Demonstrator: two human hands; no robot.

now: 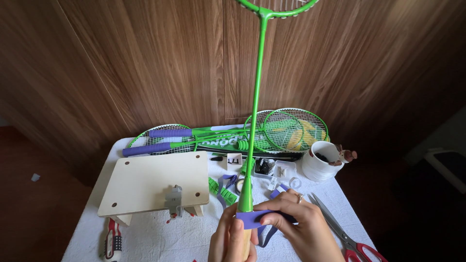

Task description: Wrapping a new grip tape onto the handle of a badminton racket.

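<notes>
- While I watch through the head camera, my left hand is closed around the bare wooden handle of the green racket, which stands upright over the near edge of the table.
- My right hand pinches the purple grip tape flat against the handle, just below the green cone.
- Handling, as I judge it: the racket is light, with a thin, springy shaft, so the handle is the place to hold; the tape is soft, stretchy and probably tacky, best taken by its edge.
- Just right of my right hand: red-handled scissors.
- Behind the handle: tape scraps, a small clear box and a white cup.
- At the far edge: spare rackets, two with purple grips.
- Left: a wooden board with a metal clamp, and a red-handled tool.
- Nothing touches the raised shaft; the clutter lies close around its foot.
</notes>
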